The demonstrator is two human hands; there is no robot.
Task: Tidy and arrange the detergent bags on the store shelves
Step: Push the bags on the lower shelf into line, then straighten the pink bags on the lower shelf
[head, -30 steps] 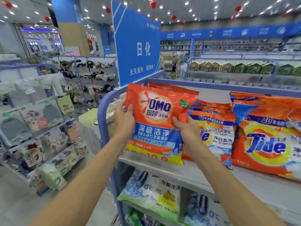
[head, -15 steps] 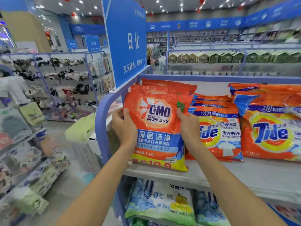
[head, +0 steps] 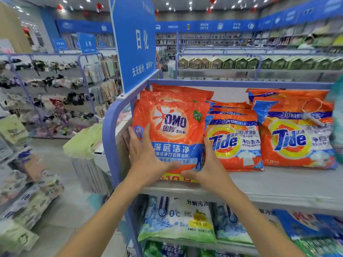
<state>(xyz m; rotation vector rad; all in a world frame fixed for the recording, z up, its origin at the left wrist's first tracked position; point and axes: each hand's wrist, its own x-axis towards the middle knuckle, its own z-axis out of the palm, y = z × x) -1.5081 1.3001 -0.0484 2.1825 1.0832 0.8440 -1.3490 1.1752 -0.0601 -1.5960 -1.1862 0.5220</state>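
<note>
On the grey top shelf (head: pixel 278 184), 3 orange plastic OMO detergent bags (head: pixel 172 127) stand one behind another at the left end. Beside them is 1 stack of smaller orange Tide bags (head: pixel 233 143). About 4 top edges show, but the exact number cannot be told. Further right are 2 large orange Tide bags (head: pixel 297 140), one behind the other. Below the shelf, 2 white, blue and green bags marked 0°C (head: pixel 176 219) show, plus 1 blue bag (head: pixel 304 225) at the right. 1 tall blue sign board (head: pixel 135 43) rises at the corner. 2 bare hands are in view, the left hand (head: pixel 146 156) and the right hand (head: pixel 207 169).
</note>
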